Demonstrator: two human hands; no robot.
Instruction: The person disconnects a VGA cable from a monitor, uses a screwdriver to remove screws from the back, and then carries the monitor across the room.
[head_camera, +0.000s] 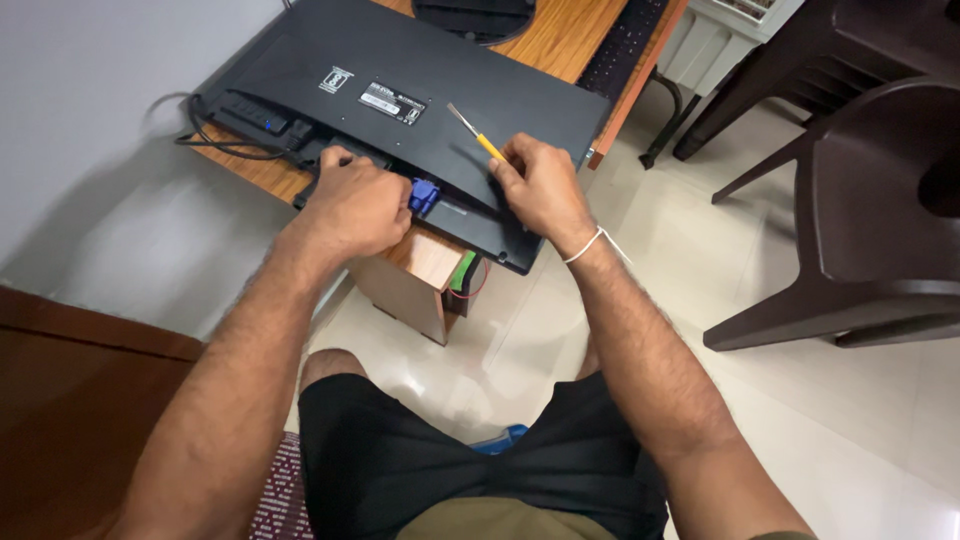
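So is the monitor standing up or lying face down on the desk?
Lying face down. The monitor shows its black back and labels upward on the wooden desk.

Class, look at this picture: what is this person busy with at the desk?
A seated person works on the back of a black monitor lying face down on a wooden desk. The left hand presses near the blue cable plug at the monitor's lower edge. The right hand holds a small yellow-handled screwdriver, its metal tip pointing up and away over the panel. A black power strip lies at the monitor's left end.
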